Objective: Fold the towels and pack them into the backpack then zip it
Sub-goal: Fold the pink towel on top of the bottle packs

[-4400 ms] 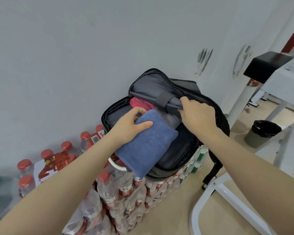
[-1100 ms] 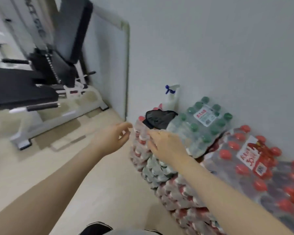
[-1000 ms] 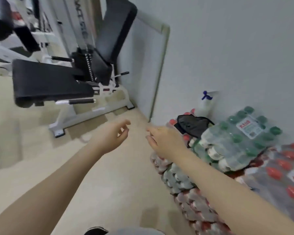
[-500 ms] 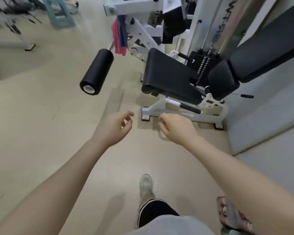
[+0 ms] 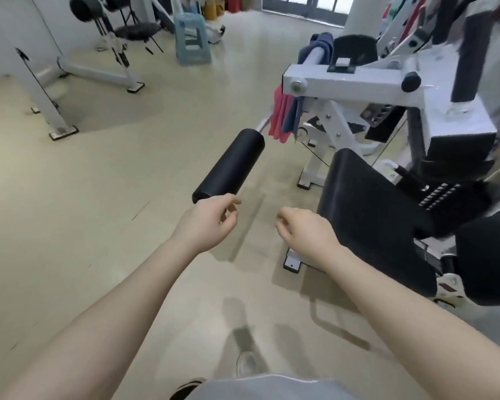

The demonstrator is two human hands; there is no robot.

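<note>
A pink towel [image 5: 279,116] and a blue towel [image 5: 293,116] hang side by side from a bar of the white gym machine [image 5: 358,82], ahead of me. Another blue towel [image 5: 321,49] is draped over a bar higher up on the same machine. My left hand [image 5: 211,220] and my right hand [image 5: 303,229] are both held out in front of me above the floor, fingers loosely curled and apart, holding nothing. They are well short of the towels. The backpack is out of view.
A black foam roller pad [image 5: 231,166] sticks out from the machine just beyond my left hand. A black padded seat [image 5: 370,209] stands to the right. A blue plastic stool [image 5: 191,39] and other machine frames [image 5: 49,105] stand further off on the beige floor.
I have turned away from the backpack and the bottle packs toward the gym machine and moved closer to it. The blue towel left my left hand; both hands are empty now.
</note>
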